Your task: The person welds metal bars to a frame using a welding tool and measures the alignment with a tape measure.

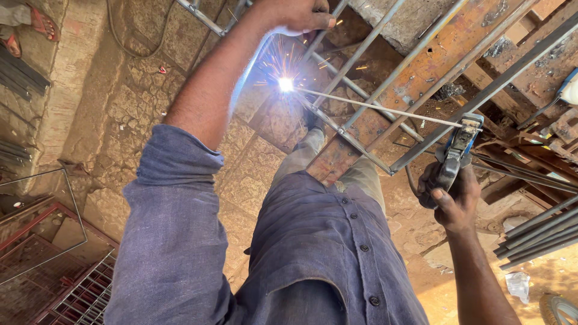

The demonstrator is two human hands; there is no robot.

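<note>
My right hand [453,195] grips a blue electrode holder [459,147] at the right. A long thin welding rod [379,110] runs from the holder to the left, and its tip burns in a bright white arc [285,84] with sparks on a metal bar frame [361,60]. My left hand [301,15] is raised at the top of the view, fingers closed around something I cannot make out, just above the arc. My blue shirt and grey trousers fill the lower middle.
Rusty boards and wooden beams [512,54] lie under the frame at the upper right. A bundle of steel rods [536,235] lies at the right edge. Red metal grilles [54,265] stand at the lower left. Another person's sandalled foot [42,24] shows at the top left.
</note>
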